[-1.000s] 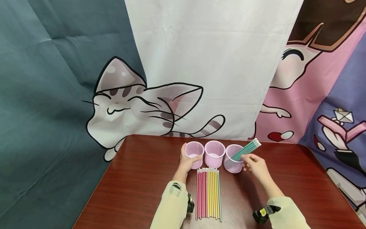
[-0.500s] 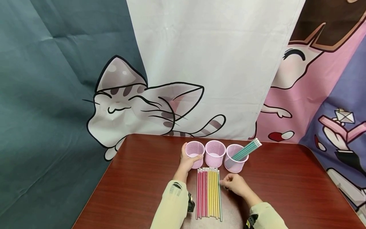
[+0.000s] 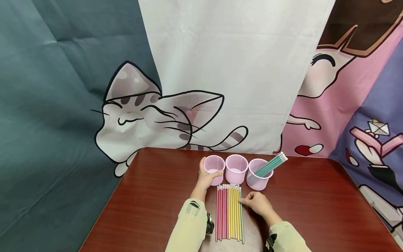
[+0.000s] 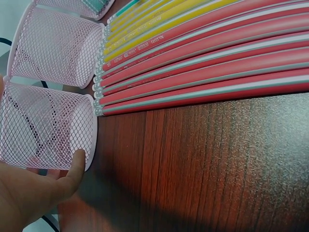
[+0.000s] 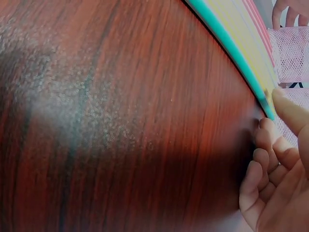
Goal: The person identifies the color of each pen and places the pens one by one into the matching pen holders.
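Observation:
My left hand grips the left pink mesh pencil cup, its thumb across the near side. Beside it are the middle cup and the right cup; several green pencils lean out of the right one. In front of the cups lies a row of red pencils, yellow pencils and one green pencil at its right edge. My right hand pinches this green pencil near its eraser end, between thumb and index finger; the other fingers are curled.
All of this is on a dark red-brown wooden table. A printed cloth with cartoon figures hangs behind the table's far edge. The cups stand close together in a line.
My right hand has left the green pencils in the right cup, moved down and left to the row, and taken the lone green pencil. The left hand stays on its cup.

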Motion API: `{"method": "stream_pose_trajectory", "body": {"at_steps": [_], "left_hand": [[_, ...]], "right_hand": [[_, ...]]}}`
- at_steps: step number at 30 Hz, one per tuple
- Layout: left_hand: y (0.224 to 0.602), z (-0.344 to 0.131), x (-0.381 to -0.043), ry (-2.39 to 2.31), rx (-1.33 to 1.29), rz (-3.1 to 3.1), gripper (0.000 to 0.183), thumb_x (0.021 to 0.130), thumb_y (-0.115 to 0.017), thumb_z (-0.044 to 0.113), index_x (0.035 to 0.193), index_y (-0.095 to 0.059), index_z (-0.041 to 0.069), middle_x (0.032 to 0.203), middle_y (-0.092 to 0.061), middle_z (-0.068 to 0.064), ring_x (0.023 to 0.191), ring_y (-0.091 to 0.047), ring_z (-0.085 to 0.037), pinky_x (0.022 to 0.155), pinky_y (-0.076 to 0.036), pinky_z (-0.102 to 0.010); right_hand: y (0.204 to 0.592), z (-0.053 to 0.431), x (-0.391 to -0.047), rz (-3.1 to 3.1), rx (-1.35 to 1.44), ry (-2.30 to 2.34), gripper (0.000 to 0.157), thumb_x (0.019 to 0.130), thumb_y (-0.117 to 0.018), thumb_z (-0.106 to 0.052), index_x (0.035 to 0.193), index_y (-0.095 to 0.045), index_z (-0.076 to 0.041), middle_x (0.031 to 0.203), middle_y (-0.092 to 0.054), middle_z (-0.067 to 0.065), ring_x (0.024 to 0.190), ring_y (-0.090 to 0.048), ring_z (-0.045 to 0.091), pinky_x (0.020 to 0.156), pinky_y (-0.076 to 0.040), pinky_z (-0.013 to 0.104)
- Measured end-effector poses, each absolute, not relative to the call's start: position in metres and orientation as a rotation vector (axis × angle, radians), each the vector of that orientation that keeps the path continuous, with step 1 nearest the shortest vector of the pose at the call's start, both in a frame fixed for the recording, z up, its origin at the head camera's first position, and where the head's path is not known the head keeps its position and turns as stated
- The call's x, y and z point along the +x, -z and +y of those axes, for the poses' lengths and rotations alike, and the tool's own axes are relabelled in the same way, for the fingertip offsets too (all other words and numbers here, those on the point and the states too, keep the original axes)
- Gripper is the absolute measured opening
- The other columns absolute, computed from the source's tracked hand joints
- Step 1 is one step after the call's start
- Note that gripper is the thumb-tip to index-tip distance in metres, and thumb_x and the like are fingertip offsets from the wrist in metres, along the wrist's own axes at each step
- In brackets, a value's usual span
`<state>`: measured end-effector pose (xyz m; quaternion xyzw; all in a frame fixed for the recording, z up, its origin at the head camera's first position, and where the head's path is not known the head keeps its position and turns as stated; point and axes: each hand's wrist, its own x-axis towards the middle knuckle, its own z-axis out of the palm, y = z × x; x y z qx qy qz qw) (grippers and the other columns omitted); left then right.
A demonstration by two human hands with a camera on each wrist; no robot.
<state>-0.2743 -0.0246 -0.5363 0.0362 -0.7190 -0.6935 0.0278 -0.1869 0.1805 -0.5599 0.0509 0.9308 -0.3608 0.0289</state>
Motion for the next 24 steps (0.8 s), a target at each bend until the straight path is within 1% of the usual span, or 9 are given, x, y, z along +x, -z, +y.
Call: {"method": "stream_pose_trajectory", "body": {"at_steps": [7,13,16,24], "left_hand": [[0.5377,-0.0240,-0.2749,2.130,0.113,-2.219,0.097,0.060,-0.085,0.006,0.140,-0.031,0.017,0.135,-0.038,-0.017,0.121,-0.037,-0.034,0.101,-0.028,-0.050],[0.5373,-0.0230,-0.2746,2.149,0.118,-2.200,0.097,0.061,-0.084,0.006,0.140,-0.031,0.019,0.136,-0.039,-0.016,0.121,-0.038,-0.033,0.101,-0.027,-0.049],[0.5378,-0.0224,-0.2754,2.143,0.115,-2.202,0.097,0.061,-0.084,0.006,0.140,-0.031,0.018,0.136,-0.038,-0.016,0.121,-0.038,-0.033,0.101,-0.027,-0.049],[0.5388,-0.0235,-0.2753,2.133,0.115,-2.216,0.097,0.061,-0.084,0.005,0.140,-0.030,0.017,0.136,-0.038,-0.017,0.121,-0.038,-0.034,0.101,-0.027,-0.049]], "right_hand": [[0.5569,0.1791,-0.1864,2.868,0.190,1.056,0.029,0.073,-0.075,-0.033,0.063,-0.055,-0.014,0.058,-0.051,-0.005,0.057,-0.047,0.012,0.053,-0.037,0.028],[0.5543,0.1760,-0.1886,2.874,0.231,0.944,0.027,0.069,-0.072,-0.029,0.062,-0.052,-0.013,0.058,-0.050,-0.003,0.056,-0.046,0.014,0.050,-0.035,0.029],[0.5541,0.1753,-0.1888,2.888,0.227,0.915,0.025,0.066,-0.071,-0.027,0.061,-0.052,-0.013,0.058,-0.050,-0.003,0.056,-0.047,0.014,0.050,-0.036,0.030],[0.5535,0.1739,-0.1881,2.894,0.252,0.897,0.025,0.066,-0.070,-0.027,0.057,-0.052,-0.012,0.056,-0.049,-0.002,0.054,-0.046,0.015,0.049,-0.037,0.031]]}}
